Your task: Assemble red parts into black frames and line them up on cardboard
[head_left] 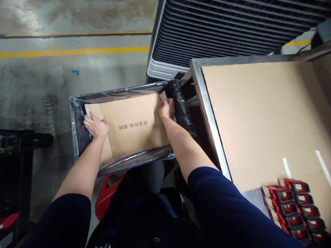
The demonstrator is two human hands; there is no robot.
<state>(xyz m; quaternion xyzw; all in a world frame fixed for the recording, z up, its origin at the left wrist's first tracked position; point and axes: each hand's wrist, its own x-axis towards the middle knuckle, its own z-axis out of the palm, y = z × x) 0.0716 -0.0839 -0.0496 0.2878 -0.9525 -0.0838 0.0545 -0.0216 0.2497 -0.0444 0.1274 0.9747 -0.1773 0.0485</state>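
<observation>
A brown cardboard sheet (131, 113) with a line of printed characters lies inside a dark bin (73, 129) lined with clear plastic film (134, 163). My left hand (96, 124) is closed at the sheet's left end, its fingers curled by a white strip (88, 112). At the far right corner, my right hand (167, 108) is closed beside another white strip (163, 95). The fingers hide exactly how each hand grips the sheet and strips. Film is bunched along the bin's right wall.
On the right stands a metal-edged table (210, 127) covered with cardboard (256, 117). Several red and black parts (292, 210) sit in rows on it. A grey ribbed crate (165, 70) is beyond the bin. A red stool (103, 203) shows below; dark equipment (23, 148) stands left.
</observation>
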